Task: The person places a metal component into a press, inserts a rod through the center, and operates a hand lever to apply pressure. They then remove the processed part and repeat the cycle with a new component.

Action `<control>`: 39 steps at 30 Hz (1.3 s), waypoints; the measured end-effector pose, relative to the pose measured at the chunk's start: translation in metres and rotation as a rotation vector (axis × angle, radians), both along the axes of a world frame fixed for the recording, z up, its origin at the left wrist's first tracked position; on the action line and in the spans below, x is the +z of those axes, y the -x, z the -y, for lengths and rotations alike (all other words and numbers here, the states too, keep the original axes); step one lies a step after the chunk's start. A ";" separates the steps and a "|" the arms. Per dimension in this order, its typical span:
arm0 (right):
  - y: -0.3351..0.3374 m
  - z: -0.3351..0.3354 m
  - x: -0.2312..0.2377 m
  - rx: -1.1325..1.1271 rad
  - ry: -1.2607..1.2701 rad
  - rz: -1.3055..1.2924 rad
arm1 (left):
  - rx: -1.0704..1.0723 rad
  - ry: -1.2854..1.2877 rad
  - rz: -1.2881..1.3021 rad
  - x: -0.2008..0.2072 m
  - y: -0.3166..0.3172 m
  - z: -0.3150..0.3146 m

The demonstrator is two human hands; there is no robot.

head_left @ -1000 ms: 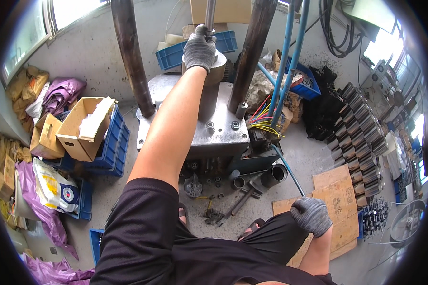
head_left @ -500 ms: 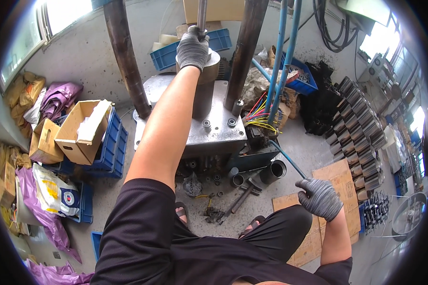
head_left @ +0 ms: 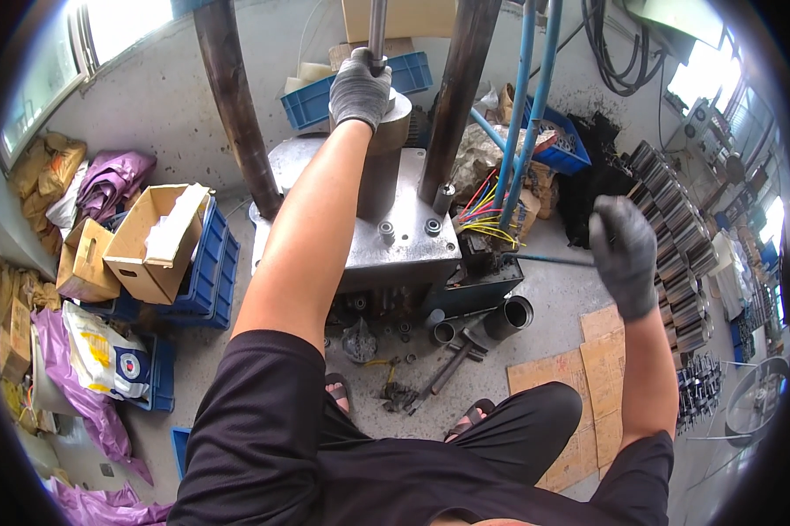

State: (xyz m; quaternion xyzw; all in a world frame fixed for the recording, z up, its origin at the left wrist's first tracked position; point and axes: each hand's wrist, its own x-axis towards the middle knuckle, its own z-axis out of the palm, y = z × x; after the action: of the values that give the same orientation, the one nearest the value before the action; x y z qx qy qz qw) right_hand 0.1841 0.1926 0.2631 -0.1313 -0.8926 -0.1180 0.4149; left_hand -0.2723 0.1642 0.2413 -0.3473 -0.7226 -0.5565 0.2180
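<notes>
My left hand, in a grey knit glove, is closed around the lower end of an upright metal rod. It sits at the top of a thick metal cylinder, which stands on the steel plate of a press. Out to the right, my gloved right hand is closed at the outer end of a thin blue lever. This lever runs nearly level from the pump unit beside the press. The fingers of the right hand are partly hidden and slightly blurred.
Dark posts flank the cylinder. Blue hoses hang at the right. A hammer and metal sleeves lie on the floor by my feet. Flattened cardboard, stacked metal tubes and blue crates surround me.
My right hand has swung up and outward, and the blue lever has risen with it from a downward slant to nearly level. The left hand keeps its hold on the rod.
</notes>
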 end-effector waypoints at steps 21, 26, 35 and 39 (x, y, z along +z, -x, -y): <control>-0.100 0.091 -0.101 -0.216 0.616 0.998 | -0.026 -0.083 0.101 0.003 0.001 0.006; -0.096 0.095 -0.092 -0.260 0.646 0.880 | -0.108 -0.101 0.129 0.001 0.001 0.003; -0.086 0.082 -0.073 -0.157 0.568 0.611 | -0.564 -0.310 0.391 -0.011 0.040 -0.010; -0.096 0.089 -0.087 -0.243 0.530 0.792 | -0.641 -0.330 0.439 -0.013 0.040 -0.015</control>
State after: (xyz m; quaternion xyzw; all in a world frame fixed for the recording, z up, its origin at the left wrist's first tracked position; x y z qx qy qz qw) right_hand 0.2798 0.1032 0.1764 -0.2806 -0.9593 0.0246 -0.0210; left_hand -0.3120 0.1793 0.2279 -0.3882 -0.5084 -0.7653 -0.0724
